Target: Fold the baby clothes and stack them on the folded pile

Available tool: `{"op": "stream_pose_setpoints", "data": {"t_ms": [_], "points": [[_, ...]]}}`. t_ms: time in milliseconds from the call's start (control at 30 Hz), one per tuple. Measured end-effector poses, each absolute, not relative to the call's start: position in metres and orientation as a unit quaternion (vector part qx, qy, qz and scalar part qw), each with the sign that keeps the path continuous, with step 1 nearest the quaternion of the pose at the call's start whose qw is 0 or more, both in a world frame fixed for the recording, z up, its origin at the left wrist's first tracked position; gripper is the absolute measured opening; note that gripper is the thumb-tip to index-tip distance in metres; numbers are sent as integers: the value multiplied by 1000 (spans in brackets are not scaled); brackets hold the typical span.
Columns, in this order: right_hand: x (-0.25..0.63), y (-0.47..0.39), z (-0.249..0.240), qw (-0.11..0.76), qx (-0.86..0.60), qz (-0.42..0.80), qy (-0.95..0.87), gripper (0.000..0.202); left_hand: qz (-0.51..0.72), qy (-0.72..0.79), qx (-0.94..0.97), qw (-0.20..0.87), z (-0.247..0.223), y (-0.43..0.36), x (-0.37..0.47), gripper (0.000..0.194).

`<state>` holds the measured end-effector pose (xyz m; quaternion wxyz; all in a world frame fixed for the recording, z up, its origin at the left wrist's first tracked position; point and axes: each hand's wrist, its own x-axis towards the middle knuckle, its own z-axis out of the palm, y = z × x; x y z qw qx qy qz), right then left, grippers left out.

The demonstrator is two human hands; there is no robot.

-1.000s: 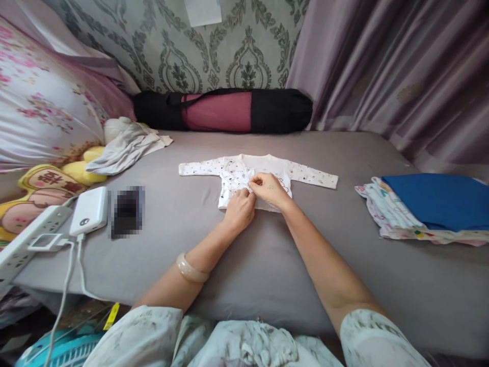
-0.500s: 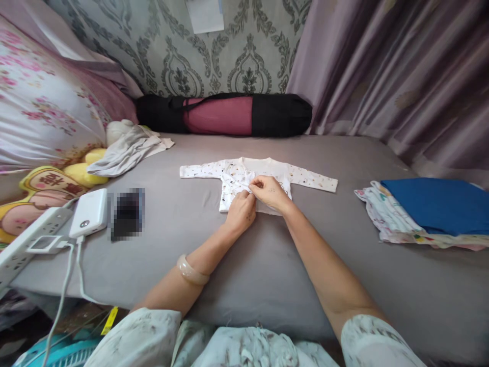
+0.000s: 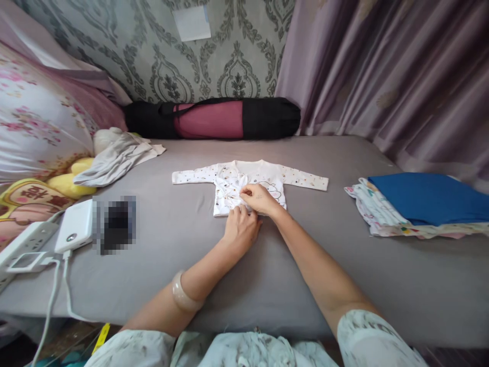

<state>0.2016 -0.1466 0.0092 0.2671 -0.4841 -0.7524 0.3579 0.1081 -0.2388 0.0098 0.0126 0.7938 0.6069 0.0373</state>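
Observation:
A small white baby shirt (image 3: 225, 188) with a speckled print lies flat, its long sleeves spread to both sides. A cloud drawing shows on its right front, partly behind my right hand (image 3: 260, 199). That hand pinches the fabric at the middle of the front, thumb and forefinger together. Just below it, at the bottom hem, my left hand (image 3: 241, 229) rests with fingers bent down onto the cloth; their tips are hidden. A pale bangle (image 3: 184, 293) circles the left wrist.
A grey sheet (image 3: 171, 229) covers the bed. Folded clothes topped with blue cloth (image 3: 428, 196) lie right. A black and maroon roll bag (image 3: 214, 120) lines the wall. To the left are a white power bank (image 3: 75, 224), power strip (image 3: 34, 242), cables and a grey cloth (image 3: 114, 160).
My left hand has drawn back from beside the right fingertips to the bottom hem. More of the cloud drawing shows on the shirt front. The camera view has shifted slightly.

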Motion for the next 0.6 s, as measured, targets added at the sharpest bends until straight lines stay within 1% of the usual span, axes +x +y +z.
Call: {"op": "stream_pose_setpoints", "data": {"t_ms": [67,167,267,367,467,500,533,600], "points": [[202,-147,7,242,-478,363,-762,17,28,601,799,21,15,-243,108,34],[203,-147,4,225,-475,408,-747,21,35,583,811,28,23,-246,103,38],[205,-147,9,226,-459,482,-711,22,97,577,810,36,28,-241,92,37],[218,-143,27,238,-480,529,-659,20,175,622,761,55,27,-227,68,33],[250,-136,46,247,-562,481,-626,17,197,710,675,42,23,-211,34,30],[263,-133,49,238,-585,457,-627,19,190,739,644,57,22,-207,23,29],[277,-130,50,220,-617,432,-620,21,182,760,619,81,21,-203,13,29],[300,-125,47,144,-671,418,-595,25,167,782,583,145,21,-199,-1,29]]}}
